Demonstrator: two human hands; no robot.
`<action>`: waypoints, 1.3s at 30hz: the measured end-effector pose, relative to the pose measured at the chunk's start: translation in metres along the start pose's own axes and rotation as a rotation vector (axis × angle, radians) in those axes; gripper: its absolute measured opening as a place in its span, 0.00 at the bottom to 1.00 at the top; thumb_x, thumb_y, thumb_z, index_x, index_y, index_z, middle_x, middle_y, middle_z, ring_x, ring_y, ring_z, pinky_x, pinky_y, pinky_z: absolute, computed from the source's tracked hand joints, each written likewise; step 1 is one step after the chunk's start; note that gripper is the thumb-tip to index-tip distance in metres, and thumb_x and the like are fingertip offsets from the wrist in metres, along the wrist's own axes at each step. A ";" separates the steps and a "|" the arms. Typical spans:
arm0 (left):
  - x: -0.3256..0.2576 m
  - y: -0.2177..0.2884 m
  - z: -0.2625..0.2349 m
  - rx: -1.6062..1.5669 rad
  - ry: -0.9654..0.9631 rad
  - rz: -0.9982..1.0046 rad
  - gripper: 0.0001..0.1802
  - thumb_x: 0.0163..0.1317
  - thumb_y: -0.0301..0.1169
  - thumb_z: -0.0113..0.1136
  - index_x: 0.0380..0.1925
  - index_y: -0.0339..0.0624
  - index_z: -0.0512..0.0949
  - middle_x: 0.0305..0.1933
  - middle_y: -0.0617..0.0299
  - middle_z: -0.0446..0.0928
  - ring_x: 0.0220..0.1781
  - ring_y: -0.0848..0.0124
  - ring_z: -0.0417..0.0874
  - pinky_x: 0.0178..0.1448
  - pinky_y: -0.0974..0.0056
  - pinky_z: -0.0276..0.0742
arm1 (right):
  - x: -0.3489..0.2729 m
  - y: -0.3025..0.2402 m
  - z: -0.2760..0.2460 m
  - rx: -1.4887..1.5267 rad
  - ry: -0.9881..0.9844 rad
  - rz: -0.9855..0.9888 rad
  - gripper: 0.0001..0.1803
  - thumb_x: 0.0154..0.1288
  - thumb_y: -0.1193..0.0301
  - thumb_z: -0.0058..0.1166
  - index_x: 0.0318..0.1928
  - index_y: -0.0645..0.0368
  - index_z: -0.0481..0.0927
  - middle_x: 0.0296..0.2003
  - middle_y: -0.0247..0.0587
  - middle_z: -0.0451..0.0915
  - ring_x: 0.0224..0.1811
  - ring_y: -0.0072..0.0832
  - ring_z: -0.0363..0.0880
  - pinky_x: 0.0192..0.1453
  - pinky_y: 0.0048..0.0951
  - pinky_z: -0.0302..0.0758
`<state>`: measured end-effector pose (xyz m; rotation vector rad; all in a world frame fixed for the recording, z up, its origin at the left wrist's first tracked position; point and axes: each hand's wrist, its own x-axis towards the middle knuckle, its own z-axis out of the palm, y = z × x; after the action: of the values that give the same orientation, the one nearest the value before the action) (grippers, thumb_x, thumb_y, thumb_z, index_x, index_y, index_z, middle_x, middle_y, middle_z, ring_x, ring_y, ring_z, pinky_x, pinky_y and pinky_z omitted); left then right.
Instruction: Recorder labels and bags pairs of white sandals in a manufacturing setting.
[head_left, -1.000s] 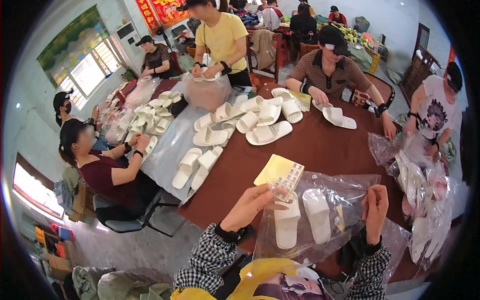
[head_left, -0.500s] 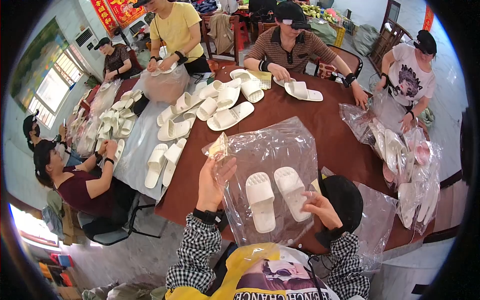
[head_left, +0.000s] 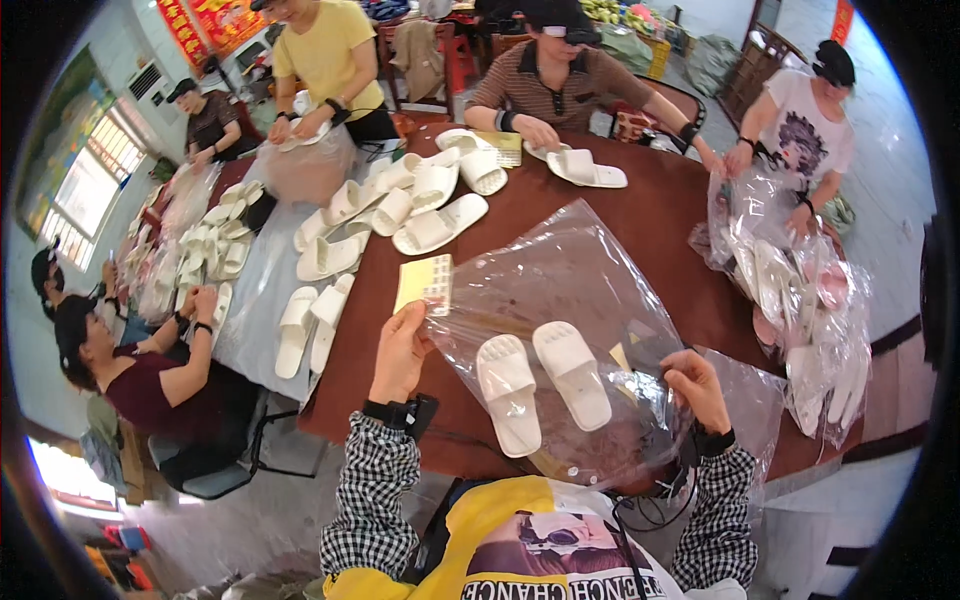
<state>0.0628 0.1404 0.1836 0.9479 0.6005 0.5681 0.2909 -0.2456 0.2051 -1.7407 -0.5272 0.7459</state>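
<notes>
I hold a clear plastic bag up over the near edge of a dark red-brown table. Inside it lie two white slippers side by side, soles toward me. My left hand grips the bag's left edge together with a yellow card. My right hand pinches the bag's right edge. Both wrists wear dark bands below checked sleeves.
Several loose white slippers lie across the table's far left half. More bagged slippers pile at the right edge. Other people sit or stand around the table: one seated at the left, one in yellow, one in stripes, one at the right.
The bag with the slippers has been lifted and spread wider between my hands. My left hand with the yellow card rose, and my right hand moved outward to the right.
</notes>
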 end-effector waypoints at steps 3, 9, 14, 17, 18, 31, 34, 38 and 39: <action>0.005 -0.004 0.006 0.137 -0.054 0.130 0.16 0.72 0.37 0.53 0.51 0.37 0.78 0.45 0.61 0.82 0.43 0.74 0.83 0.46 0.64 0.82 | -0.022 -0.002 -0.021 0.124 0.149 -0.056 0.17 0.70 0.75 0.52 0.58 0.58 0.74 0.24 0.25 0.69 0.21 0.11 0.64 0.24 0.15 0.62; 0.009 -0.019 0.079 -0.004 -0.337 -0.119 0.19 0.73 0.36 0.51 0.56 0.34 0.74 0.50 0.60 0.79 0.43 0.70 0.85 0.52 0.63 0.83 | -0.092 0.010 -0.090 0.041 0.419 -0.122 0.16 0.74 0.74 0.47 0.58 0.59 0.77 0.26 0.23 0.67 0.23 0.11 0.60 0.27 0.14 0.59; 0.013 -0.084 0.170 0.193 -0.667 -0.255 0.25 0.74 0.38 0.50 0.63 0.32 0.66 0.58 0.54 0.74 0.55 0.64 0.81 0.59 0.58 0.80 | -0.162 0.038 -0.138 -0.228 0.647 -0.016 0.13 0.74 0.72 0.45 0.51 0.59 0.81 0.27 0.20 0.68 0.26 0.11 0.62 0.30 0.15 0.61; 0.010 -0.138 0.196 0.405 -0.784 -0.282 0.24 0.72 0.39 0.52 0.61 0.34 0.71 0.58 0.55 0.75 0.55 0.66 0.81 0.59 0.63 0.78 | -0.204 0.055 -0.161 -0.147 0.727 0.066 0.12 0.74 0.73 0.45 0.50 0.59 0.82 0.29 0.20 0.71 0.27 0.10 0.63 0.32 0.15 0.61; 0.010 -0.161 0.197 0.494 -0.811 -0.181 0.21 0.70 0.35 0.54 0.59 0.35 0.74 0.52 0.55 0.79 0.51 0.67 0.83 0.55 0.65 0.79 | -0.213 0.062 -0.168 -0.202 0.738 0.104 0.12 0.73 0.72 0.46 0.49 0.58 0.82 0.31 0.21 0.73 0.28 0.10 0.63 0.32 0.15 0.61; -0.042 -0.232 0.205 0.903 -0.951 0.205 0.20 0.64 0.29 0.58 0.56 0.42 0.77 0.39 0.44 0.82 0.40 0.50 0.84 0.47 0.54 0.78 | -0.300 0.187 -0.230 -0.633 0.703 0.339 0.16 0.59 0.73 0.60 0.50 0.55 0.83 0.40 0.36 0.79 0.41 0.29 0.75 0.48 0.30 0.71; -0.048 -0.228 0.203 1.028 -0.945 0.254 0.20 0.63 0.29 0.58 0.56 0.43 0.76 0.40 0.44 0.82 0.44 0.47 0.82 0.50 0.52 0.77 | -0.268 0.158 -0.221 -1.512 0.579 0.439 0.21 0.54 0.70 0.65 0.51 0.54 0.81 0.60 0.53 0.71 0.63 0.52 0.67 0.65 0.47 0.65; -0.054 -0.257 0.224 1.062 -1.004 0.574 0.25 0.59 0.27 0.58 0.59 0.42 0.73 0.55 0.42 0.75 0.55 0.44 0.76 0.59 0.51 0.72 | -0.180 0.143 -0.195 -1.192 0.649 -0.002 0.25 0.53 0.63 0.68 0.52 0.57 0.79 0.64 0.56 0.67 0.65 0.53 0.66 0.68 0.46 0.65; -0.059 -0.261 0.232 1.070 -1.013 0.695 0.27 0.58 0.27 0.59 0.60 0.42 0.73 0.60 0.43 0.71 0.60 0.45 0.73 0.64 0.50 0.69 | -0.158 0.143 -0.176 -0.984 0.571 -0.013 0.28 0.54 0.61 0.67 0.55 0.58 0.77 0.65 0.56 0.66 0.66 0.54 0.65 0.69 0.46 0.64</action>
<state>0.2292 -0.1527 0.0749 2.2845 -0.4673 0.2511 0.3028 -0.5128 0.1353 -2.7123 -0.5341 -0.1142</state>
